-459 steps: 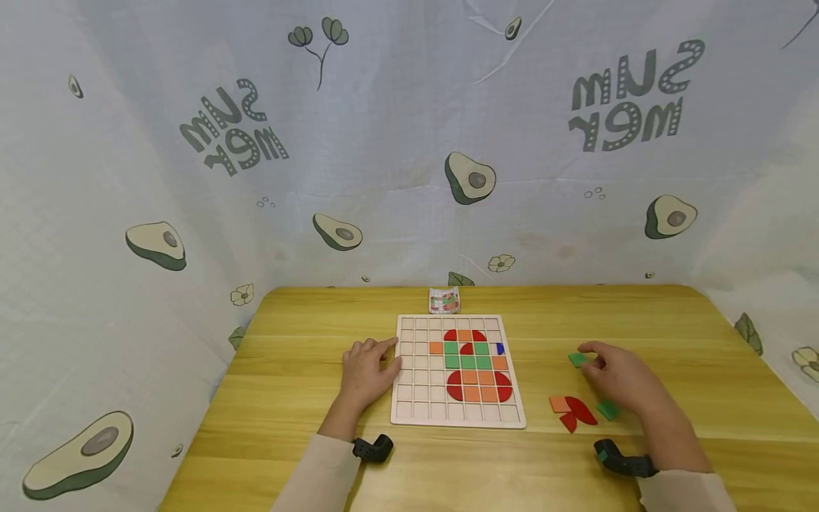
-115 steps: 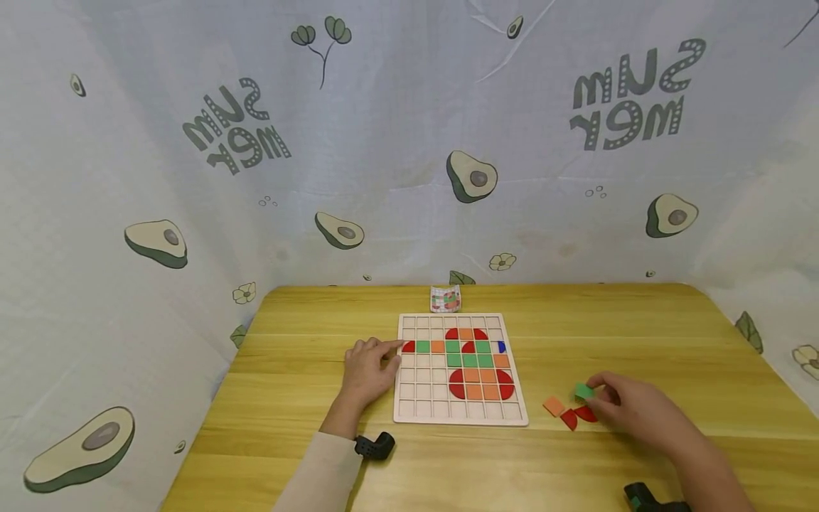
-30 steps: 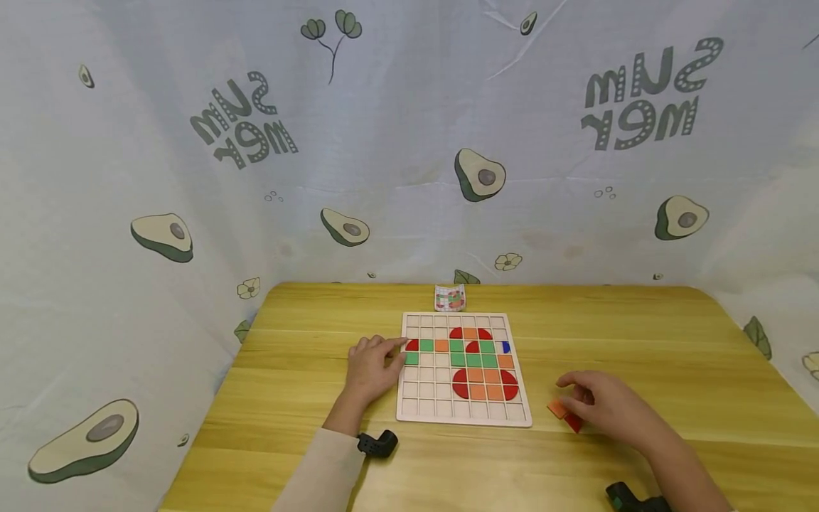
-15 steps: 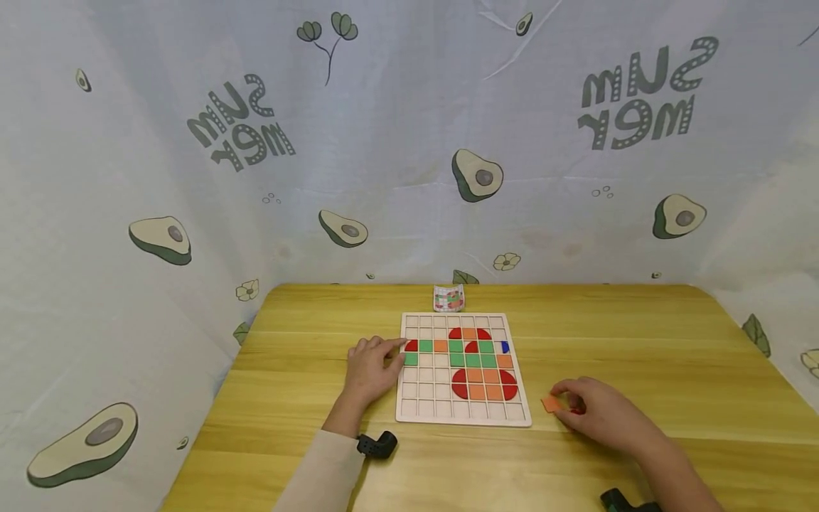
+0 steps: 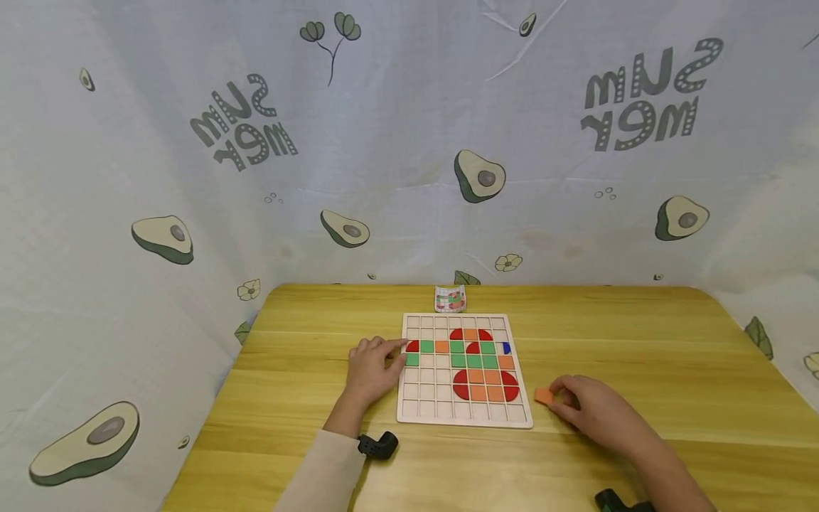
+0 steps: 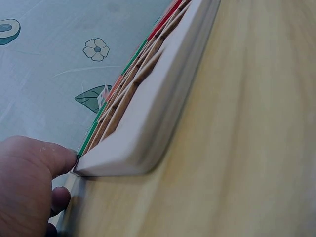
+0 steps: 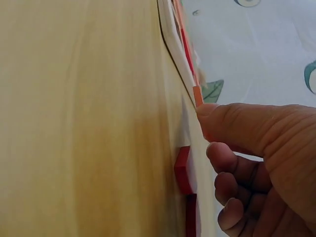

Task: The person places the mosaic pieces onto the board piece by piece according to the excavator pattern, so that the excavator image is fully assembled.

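Note:
A square wooden grid board [image 5: 425, 410] lies on the table, with red, green and orange tiles and one blue piece in its cells. My left hand [image 5: 371, 371] rests at its left edge, thumb and index finger touching the rim; the thumb [image 6: 61, 159] shows at a corner in the left wrist view. Just right of the board, my right hand [image 5: 595, 411] pinches an orange square tile [image 5: 544, 396] between thumb and index finger. Under that hand, red pieces [image 7: 183, 170] lie on the table in the right wrist view; in the head view the hand hides them.
A small curved card [image 5: 451, 299] with a printed coloured grid stands behind the board. The wooden table [image 5: 307, 313] ends at a patterned cloth [image 5: 397, 235] at the back. Black cameras [image 5: 379, 446] are strapped to both wrists.
Over the frames, a red piece and green tiles have joined the board's left columns. In the last second my right hand has taken the orange tile leftward towards the board; my left hand stays put.

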Available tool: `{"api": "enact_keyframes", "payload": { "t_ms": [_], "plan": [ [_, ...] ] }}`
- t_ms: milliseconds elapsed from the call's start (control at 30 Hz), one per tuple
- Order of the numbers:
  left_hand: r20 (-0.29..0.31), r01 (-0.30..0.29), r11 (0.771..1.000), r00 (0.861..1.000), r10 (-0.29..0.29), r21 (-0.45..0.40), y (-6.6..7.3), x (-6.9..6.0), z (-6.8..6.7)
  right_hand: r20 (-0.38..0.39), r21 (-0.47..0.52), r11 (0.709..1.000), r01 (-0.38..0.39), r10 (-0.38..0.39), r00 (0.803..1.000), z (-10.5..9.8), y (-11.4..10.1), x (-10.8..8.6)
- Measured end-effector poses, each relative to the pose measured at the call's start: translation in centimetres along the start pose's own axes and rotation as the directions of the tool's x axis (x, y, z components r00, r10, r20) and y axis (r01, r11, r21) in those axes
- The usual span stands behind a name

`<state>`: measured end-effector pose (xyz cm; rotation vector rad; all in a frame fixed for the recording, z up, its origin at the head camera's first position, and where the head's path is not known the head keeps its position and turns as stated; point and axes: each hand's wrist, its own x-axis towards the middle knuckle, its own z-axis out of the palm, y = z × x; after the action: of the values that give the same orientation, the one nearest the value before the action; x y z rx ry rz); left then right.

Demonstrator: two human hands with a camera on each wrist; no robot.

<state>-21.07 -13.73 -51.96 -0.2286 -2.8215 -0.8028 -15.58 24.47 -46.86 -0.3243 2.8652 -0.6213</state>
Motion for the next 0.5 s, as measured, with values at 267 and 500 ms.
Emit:
{"api": "enact_keyframes", "payload": {
  "t_ms": [267,500],
  "plan": [
    [-0.005,-0.003,1.000,1.000,0.003,0.006,-0.1,0.0,0.0,-0.063,0.011,0.997,0.072,-0.071,0.995,-0.5,-2.3,0.1],
    [-0.023,-0.021,1.000,1.000,0.021,-0.009,0.0,-0.1,-0.1,-0.077,0.005,0.990,0.138,-0.137,0.988,-0.2,-5.7,1.4]
  ]
}}
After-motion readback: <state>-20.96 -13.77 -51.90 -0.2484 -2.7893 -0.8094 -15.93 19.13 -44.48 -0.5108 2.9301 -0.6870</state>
